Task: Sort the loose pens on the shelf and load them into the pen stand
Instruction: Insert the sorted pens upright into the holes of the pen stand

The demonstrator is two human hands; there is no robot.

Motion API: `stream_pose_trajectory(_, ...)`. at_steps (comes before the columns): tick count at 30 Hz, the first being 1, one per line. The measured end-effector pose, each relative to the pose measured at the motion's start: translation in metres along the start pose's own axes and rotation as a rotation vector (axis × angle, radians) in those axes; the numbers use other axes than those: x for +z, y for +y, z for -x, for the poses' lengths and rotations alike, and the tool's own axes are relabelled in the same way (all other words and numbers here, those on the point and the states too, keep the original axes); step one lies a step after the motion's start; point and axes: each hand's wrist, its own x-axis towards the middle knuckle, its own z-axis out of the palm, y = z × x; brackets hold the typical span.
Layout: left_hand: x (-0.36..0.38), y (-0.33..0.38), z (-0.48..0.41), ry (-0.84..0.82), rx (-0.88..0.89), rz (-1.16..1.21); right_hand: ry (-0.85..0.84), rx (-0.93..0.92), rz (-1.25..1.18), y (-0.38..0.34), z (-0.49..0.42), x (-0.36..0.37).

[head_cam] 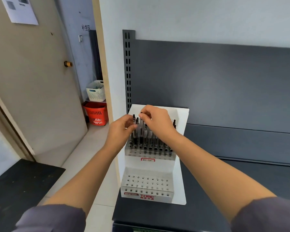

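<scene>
Sleeves (54, 218) foremost; hands (120, 129) hold pens (141, 138) in TOME stand (157, 192).

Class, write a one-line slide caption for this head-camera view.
Left hand and right hand grip pens in the upper tier of a white pen stand on a dark shelf.

The dark grey shelf (233, 181) carries 1 white tiered pen stand (146, 183) at its left end.
</scene>
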Motion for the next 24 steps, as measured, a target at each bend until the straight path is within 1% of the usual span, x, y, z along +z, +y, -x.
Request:
stream_pose_trajectory(5,0.010,-0.012,0.008,-0.082,0.000,-0.105,-0.021,-0.005,0.209,0.012,0.004,0.011)
stream_pose_trajectory(8,0.013,-0.017,0.014,-0.058,-0.009,-0.104,-0.007,-0.024,0.279,0.016,0.009,0.018)
stream_pose_trajectory(11,0.014,-0.015,0.014,-0.045,-0.006,-0.178,0.032,-0.043,0.353,0.015,0.010,0.022)
stream_pose_trajectory(13,0.014,-0.014,0.014,-0.039,-0.009,-0.247,0.049,-0.020,0.372,0.014,0.008,0.021)
stream_pose_trajectory(16,0.017,-0.013,0.016,-0.015,-0.007,-0.319,0.030,0.001,0.404,0.016,0.008,0.021)
stream_pose_trajectory(20,0.022,-0.008,0.021,0.048,-0.082,-0.353,-0.012,-0.024,0.427,0.015,0.009,0.021)
stream_pose_trajectory(24,0.022,-0.003,0.028,0.065,-0.098,-0.343,-0.015,-0.051,0.347,0.021,0.014,0.010)
